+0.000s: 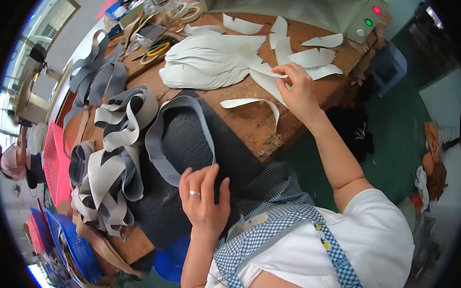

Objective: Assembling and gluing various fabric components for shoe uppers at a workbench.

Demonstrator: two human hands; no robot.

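Note:
My right hand [299, 93] pinches the edge of a thin white curved cut piece [261, 67], beside a fanned pile of similar white pieces [202, 61]. My left hand [204, 198] lies at the near side of a grey band loop [157, 146], its fingertips touching the band and its thumb apart. That loop rests on a black textured mat [236, 149]. Between the pile and the mat, a narrow white strip [249, 100] curves on the wooden table [229, 121]. Several loose white pieces [314, 57] are scattered beyond my right hand.
Grey and white bands [107, 168] are heaped left of the mat. Yellow-handled scissors [156, 51] lie behind them among tape rolls and clutter. A pale machine housing [355, 15] with lit buttons stands at the back right. Pink [56, 163] and blue baskets [79, 246] flank the table's left.

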